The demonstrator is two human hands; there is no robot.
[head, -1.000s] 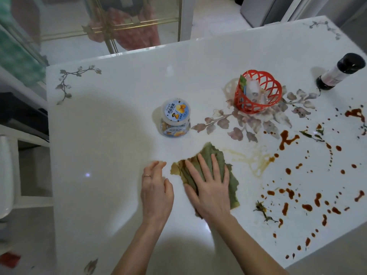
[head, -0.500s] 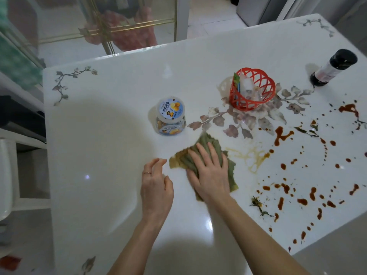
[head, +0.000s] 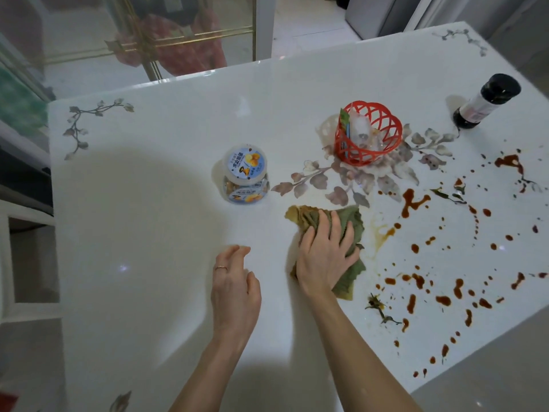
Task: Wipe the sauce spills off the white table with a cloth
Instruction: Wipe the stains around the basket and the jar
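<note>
Mid-table, right hand (head: 323, 257) sits on the green cloth (head: 312, 217), fingers curled into it and bunching the fabric against the white table (head: 148, 203). The cloth lies just left of a yellowish smear (head: 380, 233). Red-brown sauce spills (head: 411, 203) are scattered across the right side. Left hand (head: 234, 289) rests beside the cloth, fingers loosely bent, holding nothing. Snack jar (head: 245, 176), red basket (head: 368, 135) and dark bottle (head: 484, 101) stand further back.

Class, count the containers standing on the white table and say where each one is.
3. The lidded jar stands mid-table; the red basket farther back to its right; the dark-capped bottle near the far right edge. The basket may hide smaller ones.
</note>
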